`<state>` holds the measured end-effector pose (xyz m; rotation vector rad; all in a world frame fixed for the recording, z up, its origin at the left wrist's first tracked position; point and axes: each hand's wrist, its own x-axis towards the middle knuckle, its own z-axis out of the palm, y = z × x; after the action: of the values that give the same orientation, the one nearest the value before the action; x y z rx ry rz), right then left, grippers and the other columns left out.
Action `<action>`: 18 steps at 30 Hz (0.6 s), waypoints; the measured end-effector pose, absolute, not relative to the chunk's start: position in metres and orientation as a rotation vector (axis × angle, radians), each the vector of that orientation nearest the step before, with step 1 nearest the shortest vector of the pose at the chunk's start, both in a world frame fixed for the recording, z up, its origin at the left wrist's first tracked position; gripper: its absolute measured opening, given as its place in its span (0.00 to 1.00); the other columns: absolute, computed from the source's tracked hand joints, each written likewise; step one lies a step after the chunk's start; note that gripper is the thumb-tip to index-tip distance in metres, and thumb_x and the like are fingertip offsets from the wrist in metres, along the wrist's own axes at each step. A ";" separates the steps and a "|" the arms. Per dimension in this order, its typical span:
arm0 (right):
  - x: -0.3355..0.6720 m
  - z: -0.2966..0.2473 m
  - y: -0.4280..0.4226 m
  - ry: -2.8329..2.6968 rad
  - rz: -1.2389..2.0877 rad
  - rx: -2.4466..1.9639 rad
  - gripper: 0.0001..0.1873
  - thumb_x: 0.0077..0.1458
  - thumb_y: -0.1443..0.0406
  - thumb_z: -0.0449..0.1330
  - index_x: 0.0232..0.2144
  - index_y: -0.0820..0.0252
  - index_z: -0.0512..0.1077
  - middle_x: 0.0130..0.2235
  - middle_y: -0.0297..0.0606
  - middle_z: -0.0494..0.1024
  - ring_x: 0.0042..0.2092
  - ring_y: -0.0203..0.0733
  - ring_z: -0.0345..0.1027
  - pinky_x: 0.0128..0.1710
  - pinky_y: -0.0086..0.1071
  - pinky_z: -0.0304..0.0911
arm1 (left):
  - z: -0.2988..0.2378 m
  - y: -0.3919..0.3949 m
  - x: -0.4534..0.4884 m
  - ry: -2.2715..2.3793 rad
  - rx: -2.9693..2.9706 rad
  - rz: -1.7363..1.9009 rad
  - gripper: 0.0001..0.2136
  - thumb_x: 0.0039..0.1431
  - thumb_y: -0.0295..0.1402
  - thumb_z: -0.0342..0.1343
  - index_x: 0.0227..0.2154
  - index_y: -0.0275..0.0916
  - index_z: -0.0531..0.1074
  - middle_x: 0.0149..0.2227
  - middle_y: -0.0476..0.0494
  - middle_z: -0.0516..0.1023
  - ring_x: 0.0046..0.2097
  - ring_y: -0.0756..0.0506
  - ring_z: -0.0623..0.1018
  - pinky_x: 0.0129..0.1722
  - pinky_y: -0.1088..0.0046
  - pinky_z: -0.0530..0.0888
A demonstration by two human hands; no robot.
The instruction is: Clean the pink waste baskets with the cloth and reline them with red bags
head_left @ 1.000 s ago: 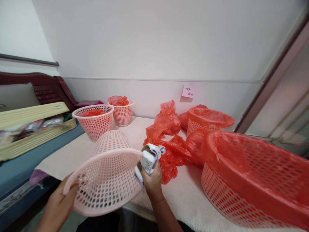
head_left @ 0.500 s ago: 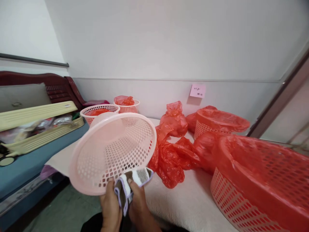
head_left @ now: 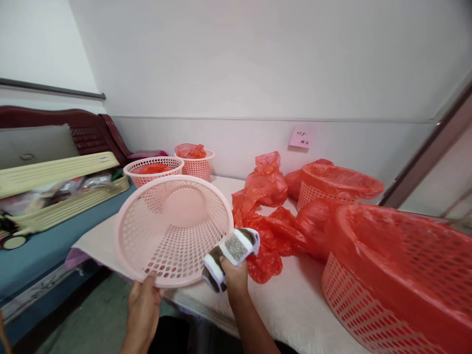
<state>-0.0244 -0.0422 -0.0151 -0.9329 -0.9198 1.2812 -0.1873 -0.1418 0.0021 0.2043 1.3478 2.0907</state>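
Observation:
My left hand (head_left: pixel 142 307) grips the lower rim of an empty pink perforated basket (head_left: pixel 173 228), tilted so its open mouth faces me. My right hand (head_left: pixel 233 279) is closed around a folded brown, white and grey cloth (head_left: pixel 230 251) held against the basket's right rim. Both hands are above the near edge of the cloth-covered table (head_left: pixel 291 307).
Crumpled red plastic bags (head_left: pixel 267 221) lie on the table beyond my right hand. A large basket lined with red plastic (head_left: pixel 398 275) fills the right side, a smaller lined one (head_left: pixel 332 184) behind it. Two small pink baskets (head_left: pixel 155 171) stand at back left. A yellow case (head_left: pixel 55 189) is at far left.
The basket turned from side-on to mouth facing me. My left hand shifted along its rim to the bottom edge. My right hand with the cloth moved from under the basket to its right rim.

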 end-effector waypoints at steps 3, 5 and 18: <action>-0.038 -0.017 -0.055 -0.736 1.455 -0.842 0.16 0.40 0.59 0.65 0.33 0.60 0.74 0.32 0.39 0.80 0.34 0.47 0.76 0.33 0.37 0.73 | 0.000 -0.140 -0.160 1.259 0.204 2.147 0.17 0.56 0.31 0.59 0.49 0.46 0.73 0.45 0.46 0.79 0.47 0.44 0.79 0.46 0.65 0.78; -0.052 -0.024 -0.068 -0.663 1.560 -0.784 0.19 0.40 0.59 0.66 0.36 0.59 0.73 0.35 0.39 0.81 0.37 0.48 0.77 0.36 0.38 0.73 | -0.002 -0.138 -0.141 1.222 0.153 2.154 0.16 0.58 0.31 0.57 0.50 0.46 0.72 0.44 0.47 0.80 0.45 0.46 0.80 0.45 0.68 0.78; -0.036 -0.031 -0.061 -0.775 1.598 -0.794 0.13 0.34 0.68 0.62 0.29 0.61 0.74 0.27 0.36 0.79 0.30 0.44 0.73 0.29 0.34 0.70 | -0.009 -0.143 -0.140 1.217 0.289 2.080 0.23 0.51 0.33 0.65 0.52 0.43 0.72 0.51 0.44 0.77 0.51 0.42 0.77 0.47 0.69 0.77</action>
<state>-0.0358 -0.0613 -0.0309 -0.7944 -0.7749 1.5981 -0.1399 -0.1432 -0.0091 0.2888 1.2174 2.0801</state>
